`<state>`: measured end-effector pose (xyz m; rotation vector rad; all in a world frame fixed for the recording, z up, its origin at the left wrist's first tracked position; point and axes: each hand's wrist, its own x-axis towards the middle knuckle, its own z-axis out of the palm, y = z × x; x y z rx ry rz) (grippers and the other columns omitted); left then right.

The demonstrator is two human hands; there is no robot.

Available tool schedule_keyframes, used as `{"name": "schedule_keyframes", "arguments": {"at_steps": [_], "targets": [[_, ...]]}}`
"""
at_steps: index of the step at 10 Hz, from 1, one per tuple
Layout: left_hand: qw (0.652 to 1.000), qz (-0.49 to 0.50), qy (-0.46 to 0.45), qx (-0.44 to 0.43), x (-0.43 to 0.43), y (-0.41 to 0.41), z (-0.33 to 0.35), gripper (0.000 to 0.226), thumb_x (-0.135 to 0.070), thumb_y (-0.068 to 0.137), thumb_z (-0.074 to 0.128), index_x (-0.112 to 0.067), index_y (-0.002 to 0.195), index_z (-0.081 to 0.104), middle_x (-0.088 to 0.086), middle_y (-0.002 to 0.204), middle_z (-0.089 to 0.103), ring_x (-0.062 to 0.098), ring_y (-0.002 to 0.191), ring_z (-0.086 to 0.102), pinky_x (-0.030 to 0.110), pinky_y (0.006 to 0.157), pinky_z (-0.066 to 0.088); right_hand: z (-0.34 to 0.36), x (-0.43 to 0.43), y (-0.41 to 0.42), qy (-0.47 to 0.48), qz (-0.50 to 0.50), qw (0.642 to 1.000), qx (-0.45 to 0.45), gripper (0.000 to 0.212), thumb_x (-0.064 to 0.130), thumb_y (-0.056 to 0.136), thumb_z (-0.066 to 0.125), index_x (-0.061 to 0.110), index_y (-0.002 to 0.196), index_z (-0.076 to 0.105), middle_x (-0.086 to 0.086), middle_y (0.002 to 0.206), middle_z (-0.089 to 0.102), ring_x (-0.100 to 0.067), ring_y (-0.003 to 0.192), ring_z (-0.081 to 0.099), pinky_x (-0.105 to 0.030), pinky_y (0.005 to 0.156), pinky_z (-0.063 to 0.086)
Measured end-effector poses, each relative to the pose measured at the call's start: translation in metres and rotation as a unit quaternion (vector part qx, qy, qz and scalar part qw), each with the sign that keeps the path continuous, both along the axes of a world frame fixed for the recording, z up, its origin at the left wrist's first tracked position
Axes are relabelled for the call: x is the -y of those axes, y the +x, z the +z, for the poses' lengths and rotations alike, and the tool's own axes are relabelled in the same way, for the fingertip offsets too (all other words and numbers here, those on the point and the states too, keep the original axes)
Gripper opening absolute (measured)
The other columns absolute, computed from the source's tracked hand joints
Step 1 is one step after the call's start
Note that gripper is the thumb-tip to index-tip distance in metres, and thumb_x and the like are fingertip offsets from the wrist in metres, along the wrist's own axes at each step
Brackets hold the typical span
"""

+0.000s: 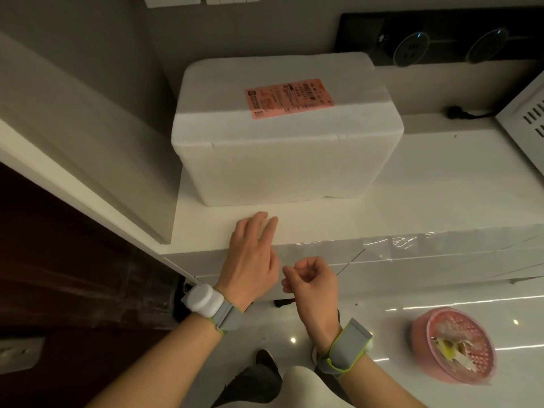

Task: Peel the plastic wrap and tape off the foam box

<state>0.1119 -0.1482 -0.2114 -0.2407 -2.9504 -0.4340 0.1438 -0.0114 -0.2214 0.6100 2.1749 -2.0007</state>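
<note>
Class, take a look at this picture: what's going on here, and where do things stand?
A person stands at a white counter on which a white foam box with a pink label sits. Neither hand touches the box. The left hand is at the counter's front edge, fingers straight, just short of the box. The right hand is lower, fingers curled; whether it pinches any clear wrap cannot be told. A pink basket sits on the floor.

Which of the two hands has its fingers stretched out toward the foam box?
The left hand, fingers straight over the counter edge, short of the foam box; the right hand is curled, lower down.
</note>
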Motion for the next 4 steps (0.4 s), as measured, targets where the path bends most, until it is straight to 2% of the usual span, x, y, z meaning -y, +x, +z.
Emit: {"name": "schedule_keyframes", "arguments": {"at_steps": [1, 3, 4], "targets": [[1.000, 0.023, -0.021, 0.004, -0.006, -0.005, 0.001, 0.055, -0.025, 0.086, 0.041, -0.011, 0.139, 0.044, 0.013, 0.141, 0.039, 0.029, 0.119, 0.041, 0.039, 0.097, 0.043, 0.000, -0.002, 0.000, 0.005, 0.007, 1.000, 0.000, 0.015, 0.004, 0.088, 0.073, 0.003, 0.089, 0.058, -0.019, 0.075, 0.068, -0.024, 0.059, 0.070, -0.030, 0.056, 0.059], [0.998, 0.058, 0.023, 0.019, -0.008, -0.013, 0.001, 0.046, -0.029, 0.093, 0.048, -0.016, 0.137, 0.047, 0.014, 0.145, 0.034, 0.029, 0.113, 0.040, 0.041, 0.097, 0.040, 0.001, -0.006, 0.002, 0.003, 0.011, 1.000, -0.004, 0.017, 0.002, 0.086, 0.073, 0.002, 0.090, 0.056, -0.024, 0.077, 0.068, -0.024, 0.058, 0.069, -0.036, 0.058, 0.061], [0.998, 0.061, 0.007, 0.024, -0.006, -0.017, 0.003, 0.047, -0.035, 0.093, 0.051, -0.016, 0.136, 0.048, 0.015, 0.144, 0.034, 0.030, 0.113, 0.041, 0.041, 0.094, 0.041, 0.002, -0.014, 0.008, 0.015, 0.041, 0.999, 0.010, 0.016, 0.001, 0.086, 0.072, 0.003, 0.092, 0.057, -0.022, 0.078, 0.069, -0.025, 0.060, 0.069, -0.041, 0.063, 0.062]]}}
